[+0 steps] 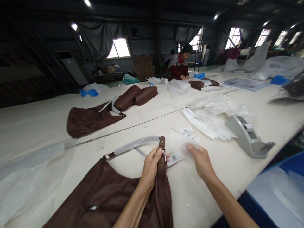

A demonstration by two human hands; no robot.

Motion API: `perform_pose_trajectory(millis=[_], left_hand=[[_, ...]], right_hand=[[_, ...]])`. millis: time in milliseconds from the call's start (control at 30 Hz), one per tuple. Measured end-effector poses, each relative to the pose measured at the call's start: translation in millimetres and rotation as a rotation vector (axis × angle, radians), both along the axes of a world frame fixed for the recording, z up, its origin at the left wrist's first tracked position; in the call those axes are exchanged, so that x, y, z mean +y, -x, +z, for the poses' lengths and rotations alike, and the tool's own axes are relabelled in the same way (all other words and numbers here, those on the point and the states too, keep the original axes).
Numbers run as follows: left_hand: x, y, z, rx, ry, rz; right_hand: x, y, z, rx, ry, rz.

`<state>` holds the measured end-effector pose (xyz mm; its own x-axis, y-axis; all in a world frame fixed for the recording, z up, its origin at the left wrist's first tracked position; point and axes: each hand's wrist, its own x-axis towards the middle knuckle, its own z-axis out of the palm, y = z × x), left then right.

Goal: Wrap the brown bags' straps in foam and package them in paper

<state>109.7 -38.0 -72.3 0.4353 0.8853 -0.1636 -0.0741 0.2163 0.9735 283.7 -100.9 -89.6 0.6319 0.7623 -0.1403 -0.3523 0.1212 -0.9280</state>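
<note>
A dark brown handbag [106,190] lies on the table in front of me, its strap [137,143] wrapped in pale plastic. My left hand [153,163] is closed around the strap's buckle end, at the bag's upper right corner. Close by on the right, my right hand [200,160] pinches a thin translucent white sheet [184,144], slightly blurred. Beneath and behind that sheet are a barcode tag [174,159] and more printed labels [187,130]. A small zipper pull [94,208] shows on the bag's front.
Right of my hands stands a grey tape dispenser [247,136], beside white strips [204,125] and clear plastic bags [220,104]. Another brown bag [92,120] lies across the table seam. A co-worker [179,65] works at the far side. Plastic sheeting [30,177] covers the left.
</note>
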Motion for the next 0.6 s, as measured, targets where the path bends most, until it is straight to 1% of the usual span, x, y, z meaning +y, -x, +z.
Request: perform_pose_trajectory(millis=[33,67,100,133,233,267,300,367,433,533,600], left_hand=[[0,0,0.5,0.002,-0.013,-0.014],[-1,-1,0.9,0.007,-0.025,-0.033],[-1,-1,1.3,0.012,-0.035,-0.053],[-1,-1,1.4,0.016,-0.045,-0.07],[-1,-1,0.0,0.029,-0.06,-0.094],[-1,-2,-1.1,0.034,-0.057,-0.098],[-1,-2,-2.5,0.04,-0.053,-0.1],[-1,-3,-5.5,0.061,-0.046,-0.1],[-1,-4,-8.1,0.092,-0.033,-0.107],[-1,-5,-10.0,0.136,0.024,-0.124],[-2,-7,-10.6,0.165,0.056,-0.129]], right_hand=[[3,-3,-1.9,0.023,0.007,-0.089],[7,-3,-3.4,0.038,0.013,-0.115],[12,0,-4.2,0.05,0.011,-0.074],[17,7,-4.2,0.07,-0.001,0.024],[31,33,0.2,0.2,-0.095,0.412],[34,40,2.3,0.256,-0.131,0.49],[36,46,4.2,0.306,-0.155,0.532],[38,49,6.5,0.374,-0.164,0.554],[37,45,6.6,0.395,-0.143,0.561],[34,39,6.1,0.36,-0.126,0.597],[33,38,6.5,0.324,-0.11,0.646]])
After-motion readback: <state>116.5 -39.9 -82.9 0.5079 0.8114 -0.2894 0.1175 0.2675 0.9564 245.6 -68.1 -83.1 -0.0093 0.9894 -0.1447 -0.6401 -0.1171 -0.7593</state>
